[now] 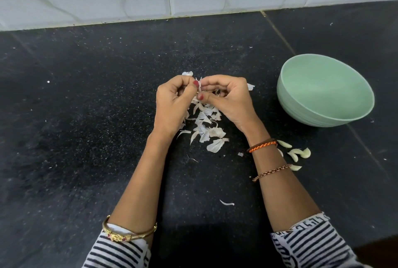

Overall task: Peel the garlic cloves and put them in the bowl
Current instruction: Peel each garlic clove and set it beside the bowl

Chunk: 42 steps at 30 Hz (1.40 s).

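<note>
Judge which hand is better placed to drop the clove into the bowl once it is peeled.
Right hand, probably: the bowl sits on its side, while the left hand would have to cross over. Both pinch the clove.

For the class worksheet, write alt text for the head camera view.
Two hands, left hand and right hand, pinch a garlic clove above a pile of skins on a black counter. Peeled cloves lie beside a green bowl.

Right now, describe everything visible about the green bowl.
The green bowl is pale mint, round and deep, with a smooth matte look like plastic or melamine and faint ridges around its lower outer wall. It stands upright on the black speckled counter, to the right of both hands, touched by neither. What shows of its inside is empty. Peeled garlic cloves lie on the counter nearer the person, apart from it.
</note>
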Each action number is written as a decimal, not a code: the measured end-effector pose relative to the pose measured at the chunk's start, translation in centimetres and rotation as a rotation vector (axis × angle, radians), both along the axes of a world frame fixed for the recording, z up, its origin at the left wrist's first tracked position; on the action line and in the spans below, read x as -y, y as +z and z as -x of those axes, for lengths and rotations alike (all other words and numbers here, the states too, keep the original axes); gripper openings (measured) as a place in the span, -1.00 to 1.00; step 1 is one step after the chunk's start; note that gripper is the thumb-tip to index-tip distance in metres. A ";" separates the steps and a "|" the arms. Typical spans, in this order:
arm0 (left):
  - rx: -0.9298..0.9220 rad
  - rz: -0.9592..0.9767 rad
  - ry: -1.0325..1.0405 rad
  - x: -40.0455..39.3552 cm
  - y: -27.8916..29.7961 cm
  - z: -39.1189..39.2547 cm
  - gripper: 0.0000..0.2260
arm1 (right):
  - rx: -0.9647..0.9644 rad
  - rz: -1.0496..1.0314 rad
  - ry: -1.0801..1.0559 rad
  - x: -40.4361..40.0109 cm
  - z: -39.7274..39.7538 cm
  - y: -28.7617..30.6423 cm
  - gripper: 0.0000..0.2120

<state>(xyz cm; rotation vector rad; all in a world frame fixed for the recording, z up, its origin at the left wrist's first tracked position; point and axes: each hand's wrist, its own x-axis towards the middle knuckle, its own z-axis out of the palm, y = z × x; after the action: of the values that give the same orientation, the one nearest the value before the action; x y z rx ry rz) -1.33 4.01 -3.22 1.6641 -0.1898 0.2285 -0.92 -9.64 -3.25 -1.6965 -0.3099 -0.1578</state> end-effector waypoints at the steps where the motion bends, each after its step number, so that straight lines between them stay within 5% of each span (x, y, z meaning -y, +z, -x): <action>1: -0.001 0.005 -0.001 0.0 0.0 0.0 -0.85 | 0.004 0.001 -0.007 -0.1 -0.1 -0.1 -0.76; 8: 0.000 0.167 0.170 -0.3 0.0 -0.2 -0.77 | 0.062 0.000 -0.164 0.3 -0.5 -0.5 -0.88; 13: 0.080 0.062 0.156 -0.4 -0.9 -0.4 -0.54 | 0.073 0.012 -0.176 0.0 -0.5 -0.5 -0.84; 18: 0.027 0.111 -0.003 0.0 -0.5 -0.2 -0.96 | 0.154 -0.016 -0.184 -0.5 -0.4 -0.5 -0.88; 29: -0.023 0.237 0.068 0.3 -0.5 -0.4 -0.84 | 0.045 -0.056 -0.192 -0.4 -0.1 -0.1 -0.87; 42: 0.069 0.182 0.076 0.3 -0.7 -0.2 -0.73 | 0.141 0.272 -0.241 -0.4 -0.8 -1.0 -0.91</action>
<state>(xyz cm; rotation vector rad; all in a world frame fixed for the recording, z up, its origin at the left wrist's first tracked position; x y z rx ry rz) -1.09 3.71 -3.92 1.4847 -0.1530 0.3516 -0.13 -9.25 -4.26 -1.9954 -0.2384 -0.4308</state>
